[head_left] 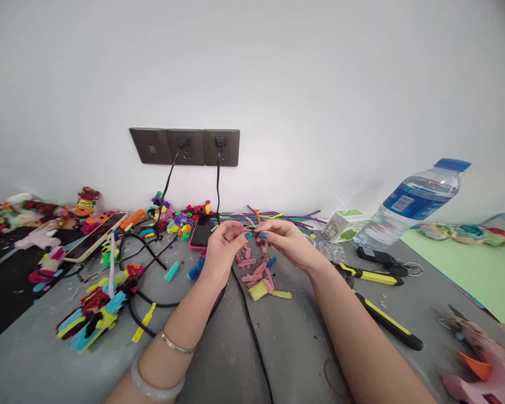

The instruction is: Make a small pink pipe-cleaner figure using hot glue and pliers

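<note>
My left hand point(224, 244) and my right hand point(284, 241) meet above the grey table point(278, 348), fingertips pinched together on a small piece of pipe-cleaner craft point(252, 229) held between them. Both hands have blue-painted nails. Just below them lie several pink pipe-cleaner bits point(256, 272) and a yellow piece point(258, 290). What exactly the fingers grip is too small to name beyond a short fuzzy wire.
Black cables point(168, 179) run from wall sockets point(185, 146) across the table. Phones point(95, 235) lie at left among colourful craft figures point(96, 314). Yellow-handled pliers point(374, 314), a key fob point(376, 257), a water bottle point(412, 205), a small carton point(345, 224) and green paper point(467, 269) sit at right.
</note>
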Available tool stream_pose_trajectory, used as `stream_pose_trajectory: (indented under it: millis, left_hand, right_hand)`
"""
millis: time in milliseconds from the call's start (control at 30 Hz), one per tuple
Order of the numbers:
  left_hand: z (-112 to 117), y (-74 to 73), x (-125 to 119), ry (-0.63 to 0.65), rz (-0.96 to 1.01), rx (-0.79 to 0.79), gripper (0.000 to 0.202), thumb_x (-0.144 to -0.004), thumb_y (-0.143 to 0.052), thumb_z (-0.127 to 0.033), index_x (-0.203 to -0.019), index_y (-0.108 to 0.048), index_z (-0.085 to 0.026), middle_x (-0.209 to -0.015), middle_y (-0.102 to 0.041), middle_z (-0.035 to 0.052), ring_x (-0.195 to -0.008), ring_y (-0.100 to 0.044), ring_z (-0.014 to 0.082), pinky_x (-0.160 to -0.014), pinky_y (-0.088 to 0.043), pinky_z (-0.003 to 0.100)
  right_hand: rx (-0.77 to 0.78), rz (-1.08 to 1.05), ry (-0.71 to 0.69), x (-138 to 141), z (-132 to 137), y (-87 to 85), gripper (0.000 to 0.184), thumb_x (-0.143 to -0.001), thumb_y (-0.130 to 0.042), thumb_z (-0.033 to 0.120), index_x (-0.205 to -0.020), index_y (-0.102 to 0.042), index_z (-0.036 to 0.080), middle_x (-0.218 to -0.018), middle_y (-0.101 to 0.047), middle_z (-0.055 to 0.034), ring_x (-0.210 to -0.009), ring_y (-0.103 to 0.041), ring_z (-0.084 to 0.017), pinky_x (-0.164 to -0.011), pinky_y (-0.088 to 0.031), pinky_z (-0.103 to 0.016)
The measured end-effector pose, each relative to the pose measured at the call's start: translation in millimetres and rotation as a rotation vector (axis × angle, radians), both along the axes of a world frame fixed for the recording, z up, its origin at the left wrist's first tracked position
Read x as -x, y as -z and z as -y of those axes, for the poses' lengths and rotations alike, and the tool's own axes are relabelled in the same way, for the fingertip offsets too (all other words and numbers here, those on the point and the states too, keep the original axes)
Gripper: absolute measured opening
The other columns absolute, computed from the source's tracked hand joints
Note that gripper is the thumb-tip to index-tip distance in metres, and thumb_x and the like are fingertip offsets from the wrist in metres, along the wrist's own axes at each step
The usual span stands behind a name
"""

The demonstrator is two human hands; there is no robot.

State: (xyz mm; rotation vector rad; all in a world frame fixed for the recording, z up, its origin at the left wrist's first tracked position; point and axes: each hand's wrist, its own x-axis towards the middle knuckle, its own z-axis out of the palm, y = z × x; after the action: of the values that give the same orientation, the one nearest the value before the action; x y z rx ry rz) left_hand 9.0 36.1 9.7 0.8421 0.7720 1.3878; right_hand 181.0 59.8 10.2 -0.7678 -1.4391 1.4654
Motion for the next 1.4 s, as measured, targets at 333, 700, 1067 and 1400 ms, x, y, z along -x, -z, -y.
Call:
stream_pose_trajectory:
  millis: [333,700,1067,1400]
  left_hand:
    - [2.7,0.0,-1.8,0.165,0.224,0.232,0.055,-0.058,-0.089,-0.019,-0.104,-0.059,-0.018,-0.073,-0.067,-0.0029,-0.059,-0.061,0.0068,-0.054,-0.047,0.016]
    - [3.8,0.7,-0.4,0.294,0.292,0.289,0.029,-0.063,-0.087,-0.019,-0.084,-0.069,-0.014,-0.072,-0.071,0.0006,-0.059,-0.064,0.0083,-0.052,-0.052,0.017]
    - [1.9,-2.8,5.1,0.276,0.169,0.258,0.038,-0.055,-0.091,-0.028,-0.086,-0.074,-0.016,-0.067,-0.068,-0.0004,-0.057,-0.061,0.0076,-0.049,-0.048,0.017]
    - [2.8,-1.4,9.0,0.467,0.120,0.274,0.042,-0.057,-0.091,-0.027,-0.082,-0.061,-0.014,-0.065,-0.057,-0.0050,-0.047,-0.043,0.0008,-0.049,-0.037,0.016]
  right_hand:
    - [-0.048,-0.106,-0.081,2.3,2.5,-3.5,0.016,-0.071,-0.083,0.034,-0.078,-0.075,0.023,-0.085,-0.067,-0.0020,-0.069,-0.058,-0.012,-0.057,-0.046,-0.024]
    - [-0.134,-0.118,-0.110,4.7,2.8,-6.2,0.011,-0.073,-0.082,0.028,-0.078,-0.074,0.022,-0.081,-0.063,-0.0009,-0.072,-0.059,-0.013,-0.065,-0.047,-0.027]
    - [-0.200,-0.029,-0.046,9.8,2.5,-3.5,0.019,-0.077,-0.078,0.033,-0.078,-0.065,0.019,-0.079,-0.059,-0.0010,-0.068,-0.053,-0.013,-0.058,-0.045,-0.026]
    - [-0.151,-0.031,-0.158,4.2,4.2,-3.8,0.025,-0.073,-0.082,0.030,-0.091,-0.067,0.020,-0.079,-0.060,0.0002,-0.070,-0.054,-0.012,-0.061,-0.045,-0.025]
